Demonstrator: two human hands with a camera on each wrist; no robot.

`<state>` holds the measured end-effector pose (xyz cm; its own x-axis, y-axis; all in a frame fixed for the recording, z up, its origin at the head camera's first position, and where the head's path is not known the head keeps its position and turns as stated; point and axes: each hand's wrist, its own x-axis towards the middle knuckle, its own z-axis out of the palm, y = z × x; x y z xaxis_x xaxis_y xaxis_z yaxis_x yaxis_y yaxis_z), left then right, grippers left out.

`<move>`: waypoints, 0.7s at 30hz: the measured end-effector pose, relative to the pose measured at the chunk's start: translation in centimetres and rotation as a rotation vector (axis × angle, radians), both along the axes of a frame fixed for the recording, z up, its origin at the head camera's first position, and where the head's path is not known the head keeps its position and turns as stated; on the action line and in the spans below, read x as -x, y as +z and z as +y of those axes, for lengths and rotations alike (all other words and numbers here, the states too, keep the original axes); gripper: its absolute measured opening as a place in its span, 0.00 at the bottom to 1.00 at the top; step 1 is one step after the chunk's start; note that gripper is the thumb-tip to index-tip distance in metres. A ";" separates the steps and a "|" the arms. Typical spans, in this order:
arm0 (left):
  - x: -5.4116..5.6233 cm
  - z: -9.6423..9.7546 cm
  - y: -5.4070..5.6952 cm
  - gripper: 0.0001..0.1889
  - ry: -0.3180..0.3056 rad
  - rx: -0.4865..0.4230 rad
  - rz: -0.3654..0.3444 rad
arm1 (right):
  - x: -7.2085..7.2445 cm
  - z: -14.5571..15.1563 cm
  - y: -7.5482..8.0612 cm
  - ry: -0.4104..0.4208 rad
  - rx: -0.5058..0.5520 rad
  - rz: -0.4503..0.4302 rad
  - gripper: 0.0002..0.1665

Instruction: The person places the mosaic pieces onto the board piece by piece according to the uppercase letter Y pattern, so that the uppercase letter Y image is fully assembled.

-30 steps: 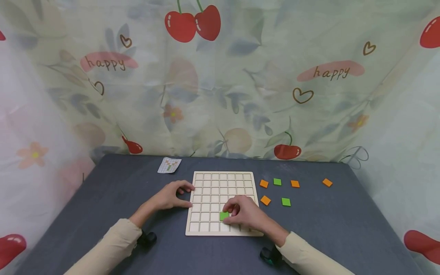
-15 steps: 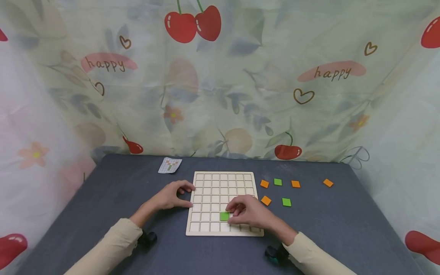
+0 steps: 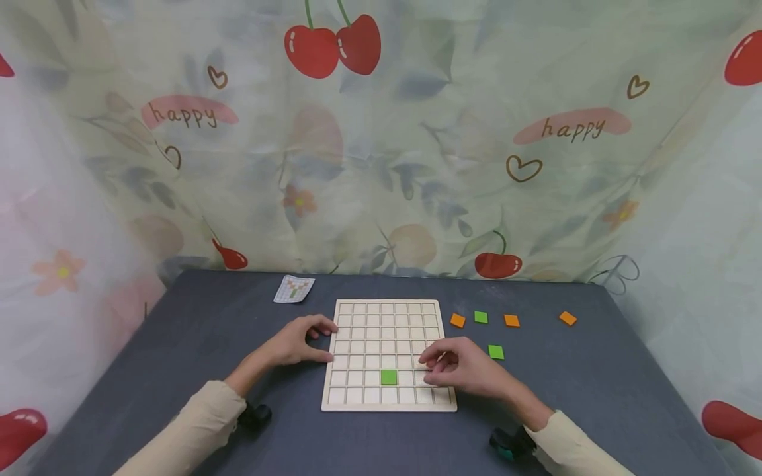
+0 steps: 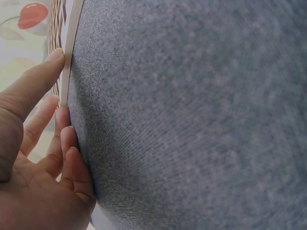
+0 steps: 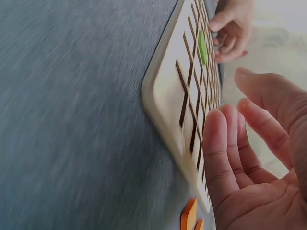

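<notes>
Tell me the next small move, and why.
Probably move the right hand to the nearer loose green tile: this hand looks empty, one placed green tile sits on the board, and the loose one lies close by.

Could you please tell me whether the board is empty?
The board is not empty: a green tile lies within one grid square.

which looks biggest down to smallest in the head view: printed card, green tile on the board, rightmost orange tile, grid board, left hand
1. Grid board
2. Left hand
3. Printed card
4. Green tile and rightmost orange tile: too alike to rank, and the orange one lies farther from the camera.
</notes>
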<state>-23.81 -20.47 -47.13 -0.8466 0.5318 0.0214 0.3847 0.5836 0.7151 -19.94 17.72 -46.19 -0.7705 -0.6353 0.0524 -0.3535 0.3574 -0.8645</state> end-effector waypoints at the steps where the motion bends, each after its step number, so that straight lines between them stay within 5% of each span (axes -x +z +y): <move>1: 0.0 0.0 0.0 0.25 -0.001 0.001 0.000 | 0.0 0.4 0.1 -0.002 0.002 -0.005 0.17; 21: 0.2 0.1 0.1 0.25 0.009 0.010 -0.013 | 0.4 8.3 0.3 -0.115 0.019 0.024 0.17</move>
<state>-23.99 -20.35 -47.08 -0.8515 0.5243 0.0052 0.3703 0.5942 0.7140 -20.37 26.06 -45.93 -0.8365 -0.5418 0.0825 -0.3315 0.3804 -0.8633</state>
